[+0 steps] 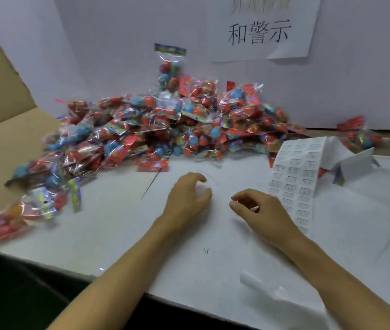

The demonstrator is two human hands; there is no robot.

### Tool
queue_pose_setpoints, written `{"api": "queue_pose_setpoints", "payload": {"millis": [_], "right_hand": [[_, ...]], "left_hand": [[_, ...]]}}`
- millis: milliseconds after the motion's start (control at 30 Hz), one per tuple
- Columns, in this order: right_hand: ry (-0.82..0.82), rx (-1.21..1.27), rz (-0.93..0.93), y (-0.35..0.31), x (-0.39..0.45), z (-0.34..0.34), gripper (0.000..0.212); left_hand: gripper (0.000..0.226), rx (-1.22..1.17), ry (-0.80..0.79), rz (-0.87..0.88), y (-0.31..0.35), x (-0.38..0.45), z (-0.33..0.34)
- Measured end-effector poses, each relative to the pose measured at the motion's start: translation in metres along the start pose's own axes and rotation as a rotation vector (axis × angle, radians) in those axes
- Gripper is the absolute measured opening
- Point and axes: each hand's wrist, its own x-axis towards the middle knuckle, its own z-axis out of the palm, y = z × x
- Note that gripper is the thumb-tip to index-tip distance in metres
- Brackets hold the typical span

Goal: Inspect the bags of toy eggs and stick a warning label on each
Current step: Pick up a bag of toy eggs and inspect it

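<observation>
left hand (187, 198) and right hand (258, 210) hovered over white table (117, 222), fingers loosely curled, grasping nothing, label sheet (294, 179) just right of right hand, heap of egg bags (165, 129) beyond, against wall (129, 44)

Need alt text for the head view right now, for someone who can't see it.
Both hands, left and right, hover empty with curled fingers over a white table, between a pile of toy-egg bags behind and a label sheet at right.
</observation>
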Motion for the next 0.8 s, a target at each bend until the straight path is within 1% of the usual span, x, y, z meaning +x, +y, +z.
{"api": "queue_pose_setpoints", "payload": {"millis": [33,100,167,233,267,300,333,400,467,500,567,633,700,733,800], "right_hand": [[-0.01,0.007,0.013,0.0,0.0,-0.002,0.008],[-0.035,0.02,0.035,-0.004,-0.002,-0.004,0.009],[-0.042,0.038,0.054,-0.004,-0.003,-0.006,0.011],[-0.047,0.045,0.062,-0.003,-0.003,-0.007,0.012],[-0.051,0.044,0.067,-0.003,-0.003,-0.007,0.013],[-0.055,0.043,0.071,-0.003,-0.003,-0.006,0.014],[-0.058,0.044,0.075,-0.003,-0.003,-0.006,0.015],[-0.063,0.042,0.08,-0.003,-0.003,-0.006,0.016],[-0.061,0.035,0.077,-0.003,-0.002,-0.005,0.016],[-0.057,0.034,0.073,-0.004,-0.002,-0.005,0.015],[-0.036,0.047,0.073,-0.005,-0.003,-0.005,0.012],[-0.002,0.085,0.08,-0.006,-0.003,-0.006,0.007],[0.051,0.114,0.077,-0.006,-0.002,-0.006,0.007],[0.09,0.125,0.069,-0.006,-0.001,-0.007,0.007],[0.176,0.151,0.064,-0.005,0.002,-0.008,0.004]], "left_hand": [[0.037,0.109,-0.019,-0.008,-0.008,0.011,-0.004],[0.059,0.29,-0.003,-0.035,-0.028,0.032,-0.015],[0.07,0.414,0.012,-0.116,-0.048,0.051,-0.024],[0.067,0.492,-0.076,-0.232,-0.063,0.061,-0.03],[0.063,0.516,-0.137,-0.265,-0.066,0.062,-0.03],[0.058,0.528,-0.165,-0.266,-0.067,0.061,-0.029],[0.053,0.526,-0.149,-0.243,-0.066,0.06,-0.027],[0.042,0.474,-0.036,-0.18,-0.057,0.05,-0.024],[0.027,0.417,0.069,-0.077,-0.047,0.035,-0.023],[0.019,0.38,0.094,0.002,-0.044,0.028,-0.023],[0.005,0.312,0.074,0.17,-0.039,0.016,-0.024],[0.01,0.285,0.019,0.288,-0.035,0.007,-0.026],[0.016,0.234,-0.024,0.342,-0.032,0.002,-0.028],[0.02,0.172,-0.024,0.331,-0.029,0.0,-0.03],[0.029,-0.026,0.028,0.259,-0.022,-0.001,-0.034]]}}
